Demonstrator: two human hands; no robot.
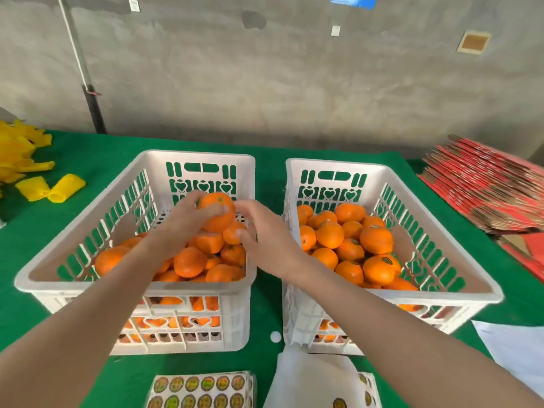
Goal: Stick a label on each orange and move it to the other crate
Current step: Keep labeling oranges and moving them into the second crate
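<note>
White plastic crates stood side by side on the green bench (265, 148) — the left crate (200, 156) heaped with bare fruit, the right crate (338, 164) holding labelled oranges (376, 240). The person's left hand (182, 222) hovered above the far end of the left crate, fingers and thumb curled round one orange (217, 213), held clear of the heap. The right hand (265, 237) was just beside it, thumb stretched toward that fruit and fingers bent — whether anything was pinched between them I could not tell. Sheets of round labels (200, 390) lay at the bench's near edge.
</note>
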